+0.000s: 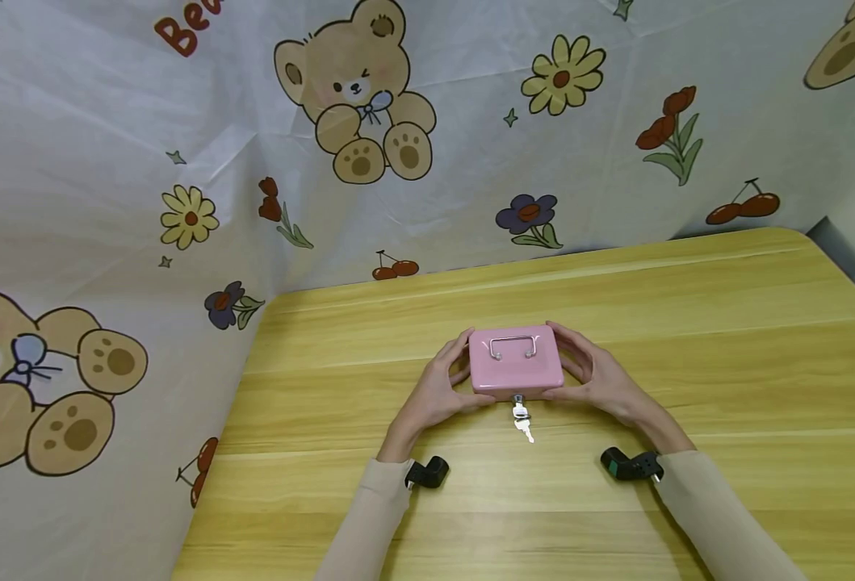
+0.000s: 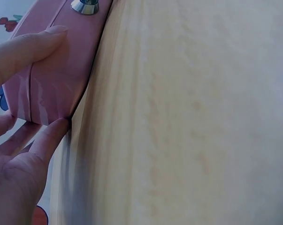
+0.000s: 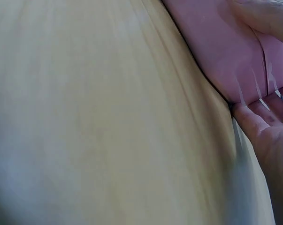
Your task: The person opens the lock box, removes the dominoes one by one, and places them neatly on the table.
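Note:
A pink metal cash box [image 1: 517,373] with a silver wire handle [image 1: 514,340] on its lid rests on the wooden table. From the lock [image 2: 85,6] in its front face hangs a pair of silver keys [image 1: 521,420]. My left hand [image 1: 436,390] holds the box's left end, thumb on the front face and fingers along the side. At the opposite end my right hand [image 1: 603,384] grips it the same way. In both wrist views, a fingertip touches the box's lower edge near the table. The lid is down; the inside is hidden.
The wooden table [image 1: 725,355] extends around the box on all sides. Behind it and to the left hangs a white cloth [image 1: 463,97] printed with bears and flowers. Black wrist devices [image 1: 428,472] sit at both sleeve cuffs.

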The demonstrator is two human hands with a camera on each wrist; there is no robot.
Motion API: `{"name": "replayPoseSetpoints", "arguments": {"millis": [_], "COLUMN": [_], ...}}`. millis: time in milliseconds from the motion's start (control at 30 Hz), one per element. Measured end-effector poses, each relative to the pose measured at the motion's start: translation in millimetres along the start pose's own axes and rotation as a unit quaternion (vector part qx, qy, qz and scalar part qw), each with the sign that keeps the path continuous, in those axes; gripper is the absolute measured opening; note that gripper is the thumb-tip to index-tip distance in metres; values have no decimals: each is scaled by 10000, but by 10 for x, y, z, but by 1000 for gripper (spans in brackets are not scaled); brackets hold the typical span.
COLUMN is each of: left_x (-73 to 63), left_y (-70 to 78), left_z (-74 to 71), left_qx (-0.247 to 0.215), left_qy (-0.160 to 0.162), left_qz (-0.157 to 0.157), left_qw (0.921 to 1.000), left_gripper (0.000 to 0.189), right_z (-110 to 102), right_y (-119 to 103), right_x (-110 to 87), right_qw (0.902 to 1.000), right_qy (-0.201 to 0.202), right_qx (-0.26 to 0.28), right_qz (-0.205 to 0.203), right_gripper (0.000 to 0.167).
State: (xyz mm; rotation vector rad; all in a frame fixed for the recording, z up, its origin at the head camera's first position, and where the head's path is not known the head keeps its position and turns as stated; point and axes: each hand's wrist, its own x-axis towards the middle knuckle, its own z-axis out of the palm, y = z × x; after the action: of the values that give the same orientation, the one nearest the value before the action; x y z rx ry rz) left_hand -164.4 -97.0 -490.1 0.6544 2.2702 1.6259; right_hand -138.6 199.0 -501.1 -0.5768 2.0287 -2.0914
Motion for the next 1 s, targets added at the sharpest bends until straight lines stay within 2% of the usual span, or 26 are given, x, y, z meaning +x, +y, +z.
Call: {"name": "replayPoseSetpoints", "arguments": {"millis": [133,300,433,600,733,867,1000], "left_x": [3,1,0,20,39,75,129], "left_y": [7,6,0,11,70,126,172], "left_z": [4,-7,-40,-73,-95,-117,-119], "left_qx": [-45,-214,-496,-553,-599,-1082,-1494], "left_qy": [3,53,57,106,124,37,118], "left_qz": [-15,-158,-176,-242,-431,-646,-898], "left_qw": [10000,9996,9986,9981,9972,9920,9846], "left_gripper": [114,114,110,98,88,80,77], "right_z": [-11,-28,-38,-17,2,26,67], "right_y": [-3,-40,-91,-193,-295,-360,-407], "right_x": [-1,3,15,43,76,118,178], "right_qw": [10000,9993,9979,9938,9862,9810,9784], "right_qy": [-1,25,99,341,564,681,775], "right_qx": [-9,16,-39,-496,-998,-1227,-1142], "right_qz": [21,363,634,931,1192,1342,1540], "right_gripper": [107,108,103,85,76,74,78]}}
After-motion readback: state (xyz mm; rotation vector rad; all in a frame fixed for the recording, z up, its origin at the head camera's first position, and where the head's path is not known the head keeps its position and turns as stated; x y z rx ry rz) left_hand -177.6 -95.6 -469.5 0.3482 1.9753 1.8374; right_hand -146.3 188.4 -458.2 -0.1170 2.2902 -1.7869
